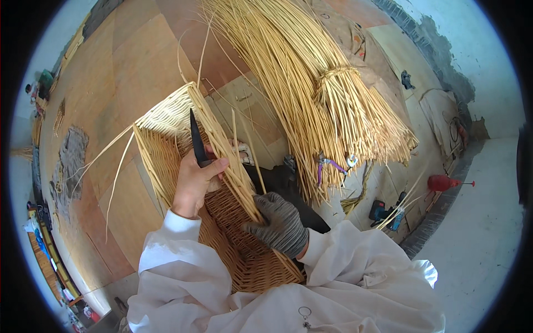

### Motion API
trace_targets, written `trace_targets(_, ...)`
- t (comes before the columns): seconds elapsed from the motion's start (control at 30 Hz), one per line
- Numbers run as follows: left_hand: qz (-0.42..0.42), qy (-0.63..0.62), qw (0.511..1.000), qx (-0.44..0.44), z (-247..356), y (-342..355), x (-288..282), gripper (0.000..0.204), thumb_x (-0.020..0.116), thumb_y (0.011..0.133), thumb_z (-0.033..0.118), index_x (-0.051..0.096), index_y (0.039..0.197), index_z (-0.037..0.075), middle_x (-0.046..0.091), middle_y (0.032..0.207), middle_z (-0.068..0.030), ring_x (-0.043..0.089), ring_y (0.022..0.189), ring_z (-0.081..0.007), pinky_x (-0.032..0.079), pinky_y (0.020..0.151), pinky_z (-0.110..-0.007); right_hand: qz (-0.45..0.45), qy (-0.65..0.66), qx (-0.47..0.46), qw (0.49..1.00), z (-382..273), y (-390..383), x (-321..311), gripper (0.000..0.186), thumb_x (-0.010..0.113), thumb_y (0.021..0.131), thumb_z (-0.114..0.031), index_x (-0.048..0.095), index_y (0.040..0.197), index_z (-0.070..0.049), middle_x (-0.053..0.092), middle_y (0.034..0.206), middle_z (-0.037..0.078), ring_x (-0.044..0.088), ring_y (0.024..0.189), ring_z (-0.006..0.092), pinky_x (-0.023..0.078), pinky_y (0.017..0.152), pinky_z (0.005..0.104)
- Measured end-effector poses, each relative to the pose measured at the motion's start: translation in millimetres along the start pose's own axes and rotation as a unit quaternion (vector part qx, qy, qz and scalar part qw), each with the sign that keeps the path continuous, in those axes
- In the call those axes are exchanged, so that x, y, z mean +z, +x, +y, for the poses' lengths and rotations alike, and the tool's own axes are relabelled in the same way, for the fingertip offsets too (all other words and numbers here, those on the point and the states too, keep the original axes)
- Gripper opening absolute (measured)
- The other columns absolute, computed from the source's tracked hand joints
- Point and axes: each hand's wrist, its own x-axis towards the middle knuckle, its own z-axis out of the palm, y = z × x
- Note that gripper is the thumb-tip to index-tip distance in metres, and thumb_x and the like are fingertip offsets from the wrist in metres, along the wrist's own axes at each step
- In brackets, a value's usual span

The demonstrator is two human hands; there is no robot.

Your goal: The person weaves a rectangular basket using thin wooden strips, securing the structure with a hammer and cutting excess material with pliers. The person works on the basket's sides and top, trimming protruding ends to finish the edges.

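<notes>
A rectangular woven wicker basket (225, 213) lies tilted in front of me, its open side facing up. Loose rods stick out from its far corners. My bare left hand (189, 186) reaches over the inside of the basket, closed around a black knife (196, 139) with its tapered point upward; the fingers are partly hidden behind the tool and the rim. My right hand (280, 222), in a grey striped glove, is closed over the basket's right rim, thumb on the inner side. A short upright rod (255, 158) stands just outside that rim.
A large tied bundle of pale willow rods (300, 77) lies ahead to the right. Purple-handled pliers (330, 164) rest against its cut ends. Farther right are a cordless drill (380, 211) and a red oil can (441, 183). A ragged grey cloth (72, 158) lies at left.
</notes>
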Motion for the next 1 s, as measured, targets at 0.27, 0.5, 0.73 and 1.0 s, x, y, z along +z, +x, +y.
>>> trace_targets(0.27,-0.051,-0.030,0.998,-0.022,8,0,-2,0.032,0.067,0.080,0.005,0.051,0.107,0.000,0.059,0.085,-0.0043,0.055,0.069,-0.0111,0.045,0.064,-0.025,0.070,0.030,0.036,0.996,-15,-9,8,0.059,0.073,0.069,-0.020,0.051,0.120,0.002,0.055,0.098,0.020,0.059,0.086,0.0343,0.050,0.075,0.0370)
trace_targets(0.5,-0.026,-0.025,0.994,-0.103,5,3,-6,0.029,0.071,0.075,0.004,0.056,0.100,0.000,0.058,0.081,-0.0033,0.053,0.067,-0.0127,0.044,0.062,-0.026,0.063,0.070,-0.013,0.995,-5,-10,14,0.061,0.070,0.069,-0.013,0.048,0.125,-0.002,0.054,0.102,0.022,0.059,0.087,0.0359,0.050,0.075,0.0382)
trace_targets(0.73,0.010,-0.033,0.992,-0.122,11,10,4,0.022,0.068,0.076,0.000,0.057,0.096,0.000,0.057,0.073,-0.0029,0.054,0.061,-0.0121,0.045,0.054,-0.025,0.031,-0.044,0.002,0.999,-10,-7,18,0.059,0.066,0.071,-0.011,0.046,0.125,0.000,0.054,0.104,0.022,0.058,0.088,0.0375,0.050,0.076,0.0393)
trace_targets(1.0,0.083,0.056,0.994,0.032,7,-75,0,0.014,0.062,0.083,0.007,0.048,0.085,0.003,0.056,0.068,-0.0026,0.053,0.052,-0.0108,0.043,0.046,-0.024,-0.001,0.000,-0.138,0.990,-10,4,-45,0.052,0.056,0.077,-0.015,0.044,0.125,0.002,0.052,0.109,0.022,0.054,0.099,0.0386,0.048,0.082,0.0404)
